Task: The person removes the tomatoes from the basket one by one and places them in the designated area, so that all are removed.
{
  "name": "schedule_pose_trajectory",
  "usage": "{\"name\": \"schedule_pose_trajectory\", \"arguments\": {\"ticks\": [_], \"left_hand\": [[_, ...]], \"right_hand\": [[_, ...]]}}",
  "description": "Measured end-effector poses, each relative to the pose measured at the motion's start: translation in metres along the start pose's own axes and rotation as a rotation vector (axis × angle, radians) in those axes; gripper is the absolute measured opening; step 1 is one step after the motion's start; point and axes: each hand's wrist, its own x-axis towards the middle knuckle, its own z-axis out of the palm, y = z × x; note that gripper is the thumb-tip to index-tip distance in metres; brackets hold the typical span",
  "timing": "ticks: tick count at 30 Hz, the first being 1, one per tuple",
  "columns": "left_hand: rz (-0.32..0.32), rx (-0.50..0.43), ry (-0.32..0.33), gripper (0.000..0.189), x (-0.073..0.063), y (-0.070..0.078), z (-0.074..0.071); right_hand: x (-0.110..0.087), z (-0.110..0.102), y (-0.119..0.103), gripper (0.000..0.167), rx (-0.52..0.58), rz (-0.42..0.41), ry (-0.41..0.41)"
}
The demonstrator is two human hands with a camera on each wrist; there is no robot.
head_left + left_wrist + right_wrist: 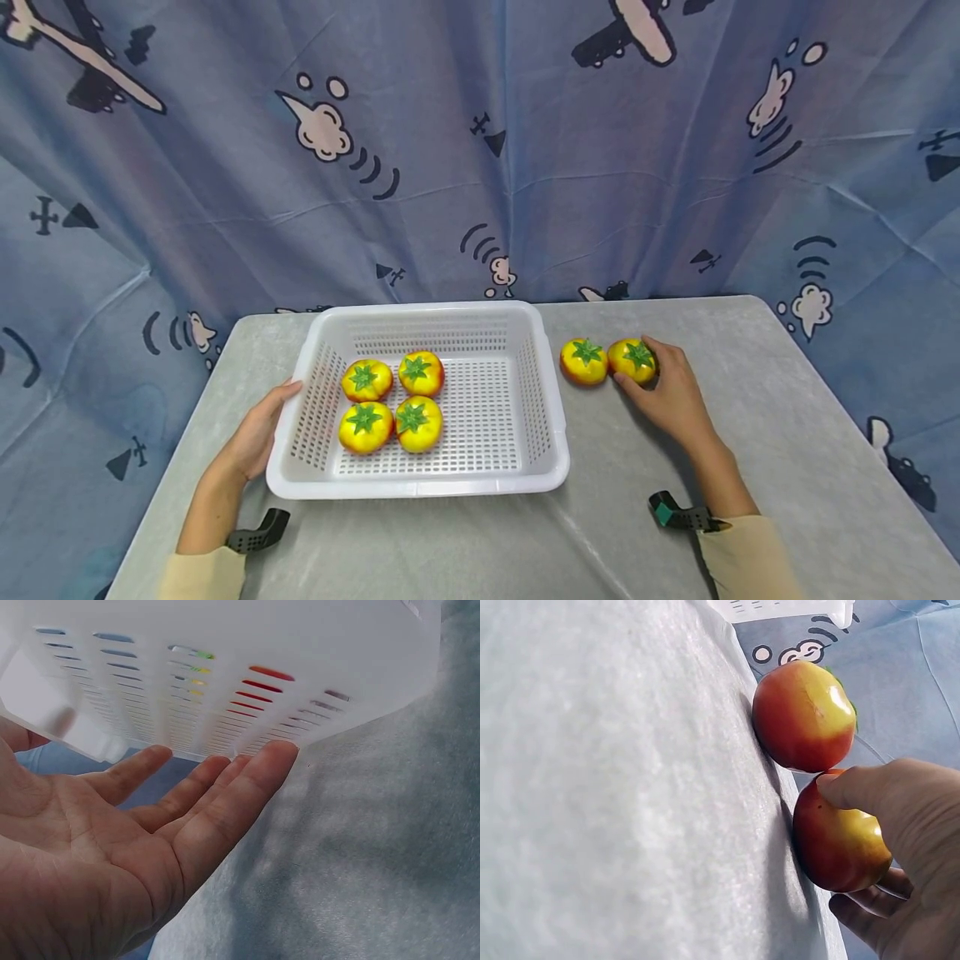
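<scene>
A white plastic basket [491,482] with slotted walls sits on the table. My left hand [258,429] holds its left side, thumb at the rim; in the left wrist view the fingers [217,814] reach against the slotted outer wall. Inside, on the left half, several yellow-red tomatoes [364,427] with green star-shaped tops stand close together. Right of the basket, my right hand [670,400] grips a tomato [628,360] between thumb and fingers. Another tomato [583,363] stands just left of it; in the right wrist view this neighbouring tomato [804,716] is right beside the held tomato [840,844].
The grey table [795,467] extends in front of the basket and to the right of the tomatoes. A blue patterned curtain [450,167] hangs directly behind the table's back edge. Black straps with camera mounts sit on the left wrist [258,532] and right wrist [678,512].
</scene>
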Motion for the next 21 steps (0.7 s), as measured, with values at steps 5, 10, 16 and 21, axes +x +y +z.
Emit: {"name": "schedule_pose_trajectory", "arguments": {"ticks": [5, 10, 16, 21], "left_hand": [[-0.004, -0.001, 0.000, 0.070, 0.000, 0.000, 0.000], [-0.017, -0.002, 0.008, 0.070, 0.000, 0.000, 0.000], [-0.011, -0.005, 0.005, 0.070, -0.001, 0.000, 0.000], [0.003, -0.004, -0.005, 0.071, 0.000, 0.001, -0.001]], "right_hand": [[0.000, 0.000, 0.000, 0.078, -0.007, 0.009, -0.005], [0.000, -0.003, -0.002, 0.079, -0.003, 0.018, -0.014], [0.000, -0.006, -0.004, 0.080, -0.005, 0.002, -0.009], [0.000, -0.010, -0.008, 0.080, -0.007, -0.007, -0.010]]}}
